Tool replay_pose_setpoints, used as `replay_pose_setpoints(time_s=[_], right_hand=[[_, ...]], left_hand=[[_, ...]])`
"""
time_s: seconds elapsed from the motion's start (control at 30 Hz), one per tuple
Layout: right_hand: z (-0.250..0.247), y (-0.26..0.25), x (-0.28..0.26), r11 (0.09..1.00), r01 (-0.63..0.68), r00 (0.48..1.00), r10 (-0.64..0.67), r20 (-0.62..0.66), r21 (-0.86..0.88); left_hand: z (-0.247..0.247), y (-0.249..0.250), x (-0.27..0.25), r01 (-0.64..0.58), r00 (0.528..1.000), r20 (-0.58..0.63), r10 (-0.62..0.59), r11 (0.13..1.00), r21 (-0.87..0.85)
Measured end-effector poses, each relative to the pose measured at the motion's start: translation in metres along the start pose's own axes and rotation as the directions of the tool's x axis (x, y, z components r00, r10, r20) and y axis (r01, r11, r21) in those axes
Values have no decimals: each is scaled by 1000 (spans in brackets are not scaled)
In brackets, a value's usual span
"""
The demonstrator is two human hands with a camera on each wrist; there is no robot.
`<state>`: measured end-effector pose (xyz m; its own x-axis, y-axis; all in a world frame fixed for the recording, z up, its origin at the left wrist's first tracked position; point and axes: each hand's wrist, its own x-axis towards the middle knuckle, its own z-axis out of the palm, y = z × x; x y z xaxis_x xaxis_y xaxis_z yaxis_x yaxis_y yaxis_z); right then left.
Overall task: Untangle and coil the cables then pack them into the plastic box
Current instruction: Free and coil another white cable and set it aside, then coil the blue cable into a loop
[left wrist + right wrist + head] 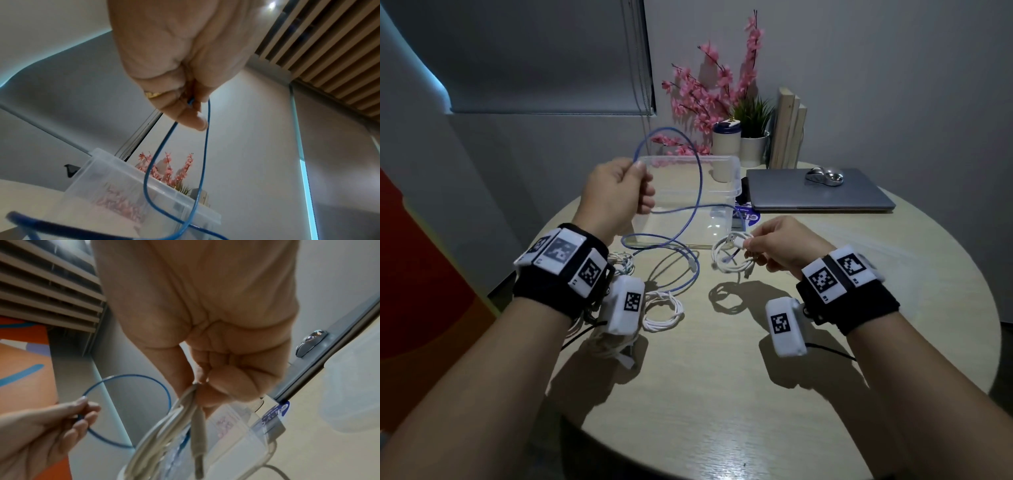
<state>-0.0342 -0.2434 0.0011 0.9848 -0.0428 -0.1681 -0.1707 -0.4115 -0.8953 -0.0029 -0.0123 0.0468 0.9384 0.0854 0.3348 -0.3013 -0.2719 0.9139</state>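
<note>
My left hand [619, 192] is raised in front of the clear plastic box [726, 164] and pinches a thin blue cable [700, 178]. That blue cable [205, 146] loops up above the fingers, then trails down to the table in loose curves. My right hand [774, 246] hovers just above the table at the right and grips a coiled white cable [729, 257], its coil [164, 434] and plug ends hanging below the fingers. The box stands open behind both hands; I see nothing inside it. The left hand [51, 421] also shows in the right wrist view.
A second white coil [664, 311] and a tangle of white cables [619, 267] lie on the round table [722, 394] under my left wrist. Behind the box stand a closed laptop [818, 192] with a mouse [823, 176], a tumbler [726, 144], pink flowers [709, 99] and books [787, 126].
</note>
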Motion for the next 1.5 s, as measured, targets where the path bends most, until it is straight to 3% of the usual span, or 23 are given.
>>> replay_pose_setpoints(time_s=[0.23, 0.4, 0.73, 0.9, 1.03, 1.1, 1.17, 1.3, 1.4, 1.5], right_hand=[[20, 3, -2, 961, -8, 987, 51, 150, -276], [28, 7, -5, 921, -20, 980, 94, 173, -390], [28, 12, -4, 814, 24, 969, 124, 213, -580], [12, 3, 5, 853, 18, 1000, -9, 20, -521], [8, 1, 14, 888, -24, 996, -16, -84, -460], [9, -1, 14, 961, -25, 985, -23, -169, -276], [8, -3, 14, 1000, -7, 972, 12, -233, 22], [3, -12, 12, 948, 132, 958, -47, -284, 288], [-3, -17, 16, 945, 173, 946, -80, -313, 279], [-8, -12, 20, 977, 209, 900, -206, -385, -36]], left_hand=[[8, 8, 0, -100, 994, -62, 91, 984, -145], [11, 3, 1, -136, 983, -145, 109, 972, -193], [19, -4, -9, -150, 988, -76, 137, 969, -197], [17, -2, -6, -155, 985, -117, 129, 956, -248], [16, 2, -4, -171, 980, -155, 128, 934, -313], [15, 3, -4, -170, 979, -167, 120, 928, -331], [13, 4, -5, -157, 981, -162, 108, 929, -336], [17, -2, -6, -132, 991, -50, 123, 949, -285], [22, -9, -10, -115, 989, 66, 131, 972, -204], [22, -8, -14, -36, 990, 131, 60, 983, -179]])
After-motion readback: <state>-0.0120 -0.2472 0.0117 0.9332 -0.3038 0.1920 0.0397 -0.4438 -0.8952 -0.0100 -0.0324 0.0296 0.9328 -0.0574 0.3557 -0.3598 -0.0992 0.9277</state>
